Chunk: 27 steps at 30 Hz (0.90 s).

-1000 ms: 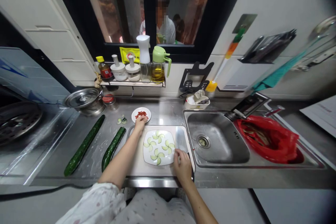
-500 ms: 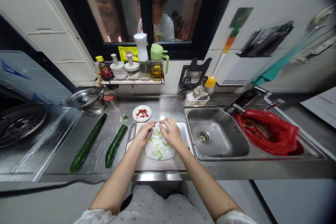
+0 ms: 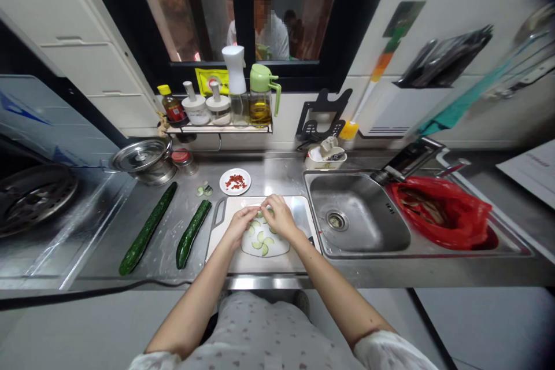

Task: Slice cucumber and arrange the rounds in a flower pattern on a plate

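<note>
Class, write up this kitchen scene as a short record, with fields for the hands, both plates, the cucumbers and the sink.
Hands: left hand and right hand close together over the far part of the larger plate; anything pinched is too small to tell
Larger plate: on the cutting board, bearing pale green slices
Small plate: beyond the cutting board, holding red bits
Longer cucumber: left of the shorter cucumber
Sink: right of the cutting board

I can make out, from way over here, smooth shiny metal on the counter [image 3: 99, 243] and sink [image 3: 364, 225], crinkled glossy plastic in the bag [image 3: 459, 225], a glossy plate [image 3: 280, 246], a mattish cutting board [image 3: 277, 266] and bumpy, shiny cucumber [image 3: 148, 231] skin.
</note>
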Tool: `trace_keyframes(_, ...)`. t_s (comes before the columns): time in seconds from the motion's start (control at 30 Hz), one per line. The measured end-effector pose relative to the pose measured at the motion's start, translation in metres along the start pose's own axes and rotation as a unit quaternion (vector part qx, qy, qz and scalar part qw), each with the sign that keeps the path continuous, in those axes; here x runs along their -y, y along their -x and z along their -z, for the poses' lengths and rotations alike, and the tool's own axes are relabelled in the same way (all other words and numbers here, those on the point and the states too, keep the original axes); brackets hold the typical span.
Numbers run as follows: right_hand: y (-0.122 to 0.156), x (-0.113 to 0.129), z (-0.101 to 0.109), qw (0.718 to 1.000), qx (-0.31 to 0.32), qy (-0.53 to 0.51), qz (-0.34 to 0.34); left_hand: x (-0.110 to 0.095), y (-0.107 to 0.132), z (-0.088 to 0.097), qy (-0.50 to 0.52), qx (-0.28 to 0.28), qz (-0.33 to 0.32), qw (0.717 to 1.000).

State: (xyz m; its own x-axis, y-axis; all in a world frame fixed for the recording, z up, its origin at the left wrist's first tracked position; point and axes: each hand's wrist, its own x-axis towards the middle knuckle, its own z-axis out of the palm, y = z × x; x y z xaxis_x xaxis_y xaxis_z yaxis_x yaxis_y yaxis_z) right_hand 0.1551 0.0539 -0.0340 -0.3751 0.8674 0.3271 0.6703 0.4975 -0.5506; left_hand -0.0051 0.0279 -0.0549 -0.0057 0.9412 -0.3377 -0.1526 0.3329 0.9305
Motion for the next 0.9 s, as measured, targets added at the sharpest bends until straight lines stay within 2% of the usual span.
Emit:
trace_keyframes(0.1, 0.004, -0.015, -0.009, 0.999, 0.008, 0.023, -0.040, 0.017, -0.002, 0.007, -0.072, -0.061, -0.066, 0.993)
trace_keyframes(0.2, 0.009, -0.029, -0.021, 0.993, 0.055, 0.080, -0.067, 0.036, 0.000, 0.017, -0.177, -0.132, -0.085, 0.971)
trace_keyframes(0.33, 0.010, -0.037, -0.034, 0.984, 0.113, 0.126, -0.064, 0.049, 0.007, 0.027, -0.282, -0.163, -0.100, 0.940)
trace_keyframes(0.47, 0.006, -0.037, -0.042, 0.977, 0.133, 0.152, -0.068, 0.051, 0.015, 0.032, -0.349, -0.195, -0.125, 0.908)
trace_keyframes(0.6, 0.003, -0.037, -0.045, 0.972, 0.146, 0.168, -0.072, 0.064, 0.022, 0.039, -0.370, -0.252, -0.145, 0.883)
trace_keyframes(0.77, 0.003, -0.039, -0.047, 0.967, 0.162, 0.180, -0.077, 0.088, 0.028, 0.049, -0.367, -0.247, -0.172, 0.880)
trace_keyframes(0.9, -0.001, -0.039, -0.047, 0.964, 0.178, 0.180, -0.083, 0.098, 0.026, 0.052, -0.355, -0.265, -0.207, 0.872)
